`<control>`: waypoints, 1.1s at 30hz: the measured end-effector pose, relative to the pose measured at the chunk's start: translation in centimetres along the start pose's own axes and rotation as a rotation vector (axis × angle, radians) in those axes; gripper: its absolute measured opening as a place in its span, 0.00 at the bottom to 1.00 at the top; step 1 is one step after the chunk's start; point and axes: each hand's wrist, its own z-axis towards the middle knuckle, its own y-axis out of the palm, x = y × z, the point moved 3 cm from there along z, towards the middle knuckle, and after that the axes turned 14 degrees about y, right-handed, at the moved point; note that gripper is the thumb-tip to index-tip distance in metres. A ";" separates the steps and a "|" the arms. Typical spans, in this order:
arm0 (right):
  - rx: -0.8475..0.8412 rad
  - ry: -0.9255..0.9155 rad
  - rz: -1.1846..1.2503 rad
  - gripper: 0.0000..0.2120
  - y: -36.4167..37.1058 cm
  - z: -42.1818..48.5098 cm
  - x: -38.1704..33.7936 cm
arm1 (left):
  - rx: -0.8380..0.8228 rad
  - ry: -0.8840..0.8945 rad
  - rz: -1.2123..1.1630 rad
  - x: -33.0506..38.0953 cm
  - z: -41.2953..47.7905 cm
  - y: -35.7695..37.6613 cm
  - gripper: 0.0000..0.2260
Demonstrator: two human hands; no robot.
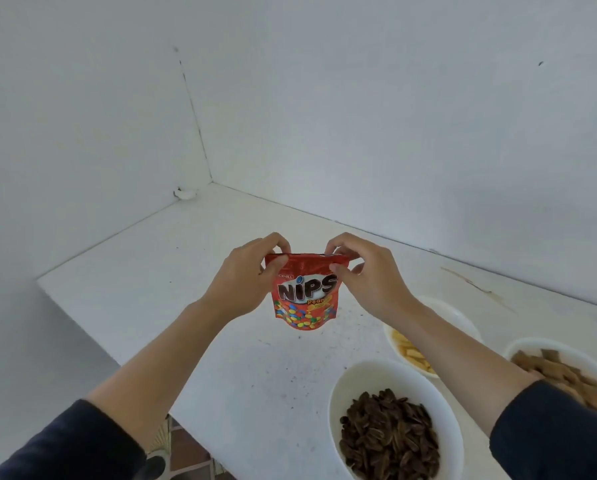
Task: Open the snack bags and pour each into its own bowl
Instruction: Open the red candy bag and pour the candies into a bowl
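A small red Nips candy bag point(304, 303) hangs upright in the air above the white table point(186, 271). My left hand point(245, 275) pinches its top left corner and my right hand point(366, 271) pinches its top right corner. The bag's top edge looks sealed. At the lower right stand three white bowls: one with dark seeds point(345, 386), one with pale yellow sticks point(392, 341) partly hidden by my right forearm, and one with brown square pieces point(532, 344).
The table sits in a corner between two white walls point(359, 116). Its left edge point(92, 341) drops off to the floor. A small white object point(185, 193) lies in the far corner. Dark specks dot the table surface.
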 end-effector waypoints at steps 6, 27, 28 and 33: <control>-0.015 -0.064 -0.165 0.13 4.4 -0.7 2.9 | -0.089 -0.021 0.029 -4.1 -3.2 2.5 0.04; 0.016 -0.251 -0.195 0.05 5.2 -0.6 2.4 | 0.085 0.206 0.008 -3.9 -3.4 2.0 0.09; -0.002 -0.221 -0.193 0.04 5.4 -0.5 2.2 | 0.066 0.227 0.007 -3.8 -3.4 2.0 0.10; -0.097 -0.103 -0.267 0.02 6.3 0.2 1.5 | 0.001 0.229 -0.002 -3.9 -2.9 1.8 0.09</control>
